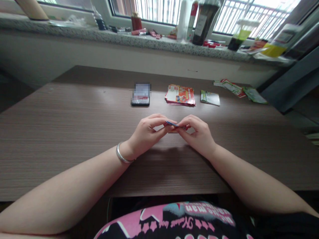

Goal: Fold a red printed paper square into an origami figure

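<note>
Above the middle of the table (82, 132), my left hand (147, 132) and my right hand (199, 134) meet fingertip to fingertip. Both pinch a thin, colourful piece of folded paper (171, 123), seen nearly edge-on with blue and reddish parts. Most of it is hidden by my fingers, so I cannot tell its exact kind. Just beyond my hands lies a stack of red and orange printed leaflets (181, 95). To the right of the stack is a smaller green and white pile of printed paper (210, 98). A silver bangle (120, 153) circles my left wrist.
A dark-framed phone (141, 94), its screen blurred, lies left of the leaflets. Green and red printed slips (234, 88) lie at the far right. Behind the table, a granite windowsill (159, 41) carries a dark bottle (204, 23), a yellow-labelled bottle (276, 46) and small clutter.
</note>
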The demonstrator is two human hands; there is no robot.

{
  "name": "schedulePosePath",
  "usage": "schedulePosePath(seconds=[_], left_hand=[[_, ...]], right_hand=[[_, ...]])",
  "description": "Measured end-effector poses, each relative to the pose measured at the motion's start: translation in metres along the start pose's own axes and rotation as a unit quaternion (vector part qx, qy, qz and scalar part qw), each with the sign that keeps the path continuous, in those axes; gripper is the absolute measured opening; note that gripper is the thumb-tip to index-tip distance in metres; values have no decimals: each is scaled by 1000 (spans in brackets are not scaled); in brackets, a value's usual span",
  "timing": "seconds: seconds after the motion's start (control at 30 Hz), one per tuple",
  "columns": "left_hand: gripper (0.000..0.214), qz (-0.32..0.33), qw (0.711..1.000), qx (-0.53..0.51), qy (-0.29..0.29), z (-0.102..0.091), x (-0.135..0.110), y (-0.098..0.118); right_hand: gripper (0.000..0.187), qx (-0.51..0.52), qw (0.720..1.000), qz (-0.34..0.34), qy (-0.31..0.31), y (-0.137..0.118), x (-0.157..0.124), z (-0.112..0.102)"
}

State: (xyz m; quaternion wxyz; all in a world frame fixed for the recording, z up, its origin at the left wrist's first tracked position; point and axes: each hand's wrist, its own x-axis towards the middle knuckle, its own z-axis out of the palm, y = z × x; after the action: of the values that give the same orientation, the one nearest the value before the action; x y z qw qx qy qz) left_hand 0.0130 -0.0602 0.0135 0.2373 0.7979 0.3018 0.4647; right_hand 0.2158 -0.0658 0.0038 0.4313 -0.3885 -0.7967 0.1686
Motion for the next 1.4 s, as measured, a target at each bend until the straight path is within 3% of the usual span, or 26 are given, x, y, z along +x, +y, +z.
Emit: schedulePosePath(seconds=[0.2, 0.4, 0.77, 0.93, 0.97, 1.07, 1.17, 1.27, 1.4], left_hand=[[13, -21, 999, -34, 14, 2, -2, 3], [20, -58, 997, -52, 15, 1, -3, 5], [25, -66, 995, -71, 30, 1, -3, 3], [32, -156, 972, -169, 54, -2, -1, -9], [34, -176, 965, -191, 45, -2, -1, -13], [39, -223, 951, -203, -69, 1, -2, -22], [36, -241, 953, -153, -104, 6, -3, -27], [30, -238, 961, -93, -111, 9, -2, -28], [23, -186, 971, 54, -139, 11, 2, -29]], right_hand=[[6, 86, 992, 68, -70, -2, 1, 8], [12, 114, 984, 104, -92, -4, 1, 12], [9, 138, 972, 147, -120, -4, 0, 11], [22, 186, 952, 210, -126, 3, -3, 11], [26, 208, 945, 224, -117, 4, -2, 11], [37, 255, 929, 256, -77, 7, 0, 12], [39, 270, 923, 271, -51, 11, 2, 12], [35, 243, 935, 255, -44, 16, 2, 14], [24, 114, 969, 208, -74, 21, 0, 15]])
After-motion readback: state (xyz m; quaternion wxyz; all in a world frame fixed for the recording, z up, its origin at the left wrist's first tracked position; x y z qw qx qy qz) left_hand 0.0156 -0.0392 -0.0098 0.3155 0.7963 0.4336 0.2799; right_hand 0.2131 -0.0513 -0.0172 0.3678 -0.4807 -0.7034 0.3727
